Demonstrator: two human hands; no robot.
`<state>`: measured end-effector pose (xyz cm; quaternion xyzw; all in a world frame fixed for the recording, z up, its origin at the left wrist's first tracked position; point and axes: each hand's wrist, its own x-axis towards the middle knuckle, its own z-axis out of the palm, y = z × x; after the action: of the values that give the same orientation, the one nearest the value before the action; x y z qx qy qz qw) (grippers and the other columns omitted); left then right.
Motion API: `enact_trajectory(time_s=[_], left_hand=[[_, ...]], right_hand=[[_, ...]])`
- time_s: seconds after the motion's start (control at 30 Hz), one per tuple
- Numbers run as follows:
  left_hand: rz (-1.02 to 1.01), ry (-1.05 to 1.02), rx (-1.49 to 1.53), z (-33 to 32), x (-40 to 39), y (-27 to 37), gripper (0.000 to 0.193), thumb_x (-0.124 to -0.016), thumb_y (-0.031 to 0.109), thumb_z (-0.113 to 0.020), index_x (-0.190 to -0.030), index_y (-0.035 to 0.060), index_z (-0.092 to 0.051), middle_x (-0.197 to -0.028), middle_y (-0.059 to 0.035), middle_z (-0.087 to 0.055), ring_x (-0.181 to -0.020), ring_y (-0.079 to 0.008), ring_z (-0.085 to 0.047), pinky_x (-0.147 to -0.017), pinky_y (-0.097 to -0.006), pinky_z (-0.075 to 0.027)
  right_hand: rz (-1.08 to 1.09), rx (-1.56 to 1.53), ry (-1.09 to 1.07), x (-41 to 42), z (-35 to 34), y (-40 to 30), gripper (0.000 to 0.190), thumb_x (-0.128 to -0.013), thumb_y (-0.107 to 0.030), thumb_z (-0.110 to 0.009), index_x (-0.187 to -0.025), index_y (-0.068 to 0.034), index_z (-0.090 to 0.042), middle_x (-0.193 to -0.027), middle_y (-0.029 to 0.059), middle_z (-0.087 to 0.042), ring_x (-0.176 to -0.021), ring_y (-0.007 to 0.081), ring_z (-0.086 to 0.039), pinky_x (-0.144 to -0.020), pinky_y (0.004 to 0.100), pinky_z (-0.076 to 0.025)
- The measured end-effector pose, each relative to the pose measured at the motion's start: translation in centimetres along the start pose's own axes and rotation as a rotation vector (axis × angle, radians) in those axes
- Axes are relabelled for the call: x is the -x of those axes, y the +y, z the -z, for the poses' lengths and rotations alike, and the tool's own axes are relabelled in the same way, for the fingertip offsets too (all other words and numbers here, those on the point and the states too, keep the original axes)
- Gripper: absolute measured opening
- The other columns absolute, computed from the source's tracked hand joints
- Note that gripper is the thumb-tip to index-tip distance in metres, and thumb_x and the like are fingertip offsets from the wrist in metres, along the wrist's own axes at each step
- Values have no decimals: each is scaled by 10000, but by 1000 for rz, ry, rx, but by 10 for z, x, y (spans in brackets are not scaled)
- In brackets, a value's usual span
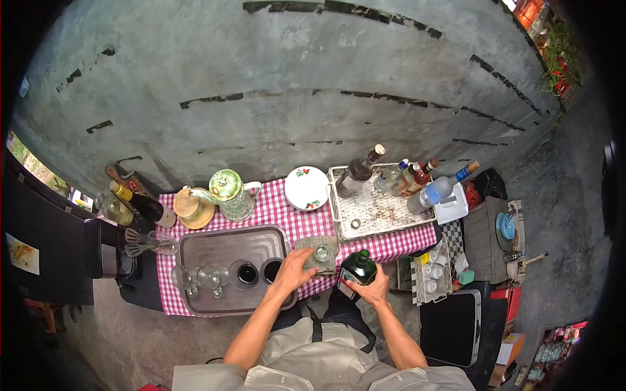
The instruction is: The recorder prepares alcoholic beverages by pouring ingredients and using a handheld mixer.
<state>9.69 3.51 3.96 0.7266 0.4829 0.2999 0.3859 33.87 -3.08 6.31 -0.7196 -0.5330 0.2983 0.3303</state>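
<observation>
My right hand (374,289) is wrapped around a square-shouldered green glass bottle (359,268), which bears a label and stands nearly upright at the table's front edge. To its left, a small clear glass (323,252) rests on a greyish square mat (306,243). My left hand (292,270) hovers beside that glass with thumb and fingers apart; no grip on it shows. Just left of this hand, a brown serving tray (210,244) carries two glasses of dark liquid, one of them a wide glass (244,274), along with clear stemmed glasses (209,277).
A white woven tray (381,210) holds several bottles and a small round cap (355,224). Behind the mat are white plates (306,188) and a green patterned pitcher (230,193). A dark wine bottle (146,207) and metal utensils (139,243) stand left. The grey wall (293,117) borders the table.
</observation>
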Motion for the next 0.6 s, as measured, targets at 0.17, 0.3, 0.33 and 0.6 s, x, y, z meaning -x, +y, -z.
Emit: enact_trajectory(time_s=[0.17, 0.3, 0.33, 0.6], left_hand=[[-19, -150, -11, -12, -29, -15, 609, -663, 97, -757, -1222, 1, -534, -1235, -194, -539, -1113, -371, -527, -976, -393, -418], [115, -240, -83, -31, -40, -26, 717, -645, 63, -767, -1299, 15, -476, -1328, -199, -481, -1200, -376, -478, -1010, -390, -415], [121, -236, -79, -36, -40, -27, 717, -645, 63, -767, -1299, 15, -476, -1328, -199, -481, -1200, -376, -478, -1010, -390, -415], [83, -247, -22, -47, -42, -45, 664, -675, 25, -739, -1290, 15, -489, -1325, -166, -498, -1175, -349, -510, -999, -393, -427]], right_hand=[[-93, 115, -127, 1, -26, 9, 668, -534, -307, -851, -1038, 25, -565, -953, 166, -682, -876, 237, -674, -801, 346, -525], [-152, 168, -216, -7, -39, 13, 680, -538, -306, -844, -1051, 41, -561, -946, 178, -680, -892, 251, -674, -809, 348, -524], [-163, 191, -237, -8, -42, 16, 683, -540, -306, -841, -1052, 49, -560, -949, 184, -679, -896, 254, -673, -811, 350, -524], [-208, 320, -340, -17, -54, 15, 735, -518, -321, -833, -1064, 79, -547, -969, 218, -668, -918, 300, -664, -827, 359, -517]])
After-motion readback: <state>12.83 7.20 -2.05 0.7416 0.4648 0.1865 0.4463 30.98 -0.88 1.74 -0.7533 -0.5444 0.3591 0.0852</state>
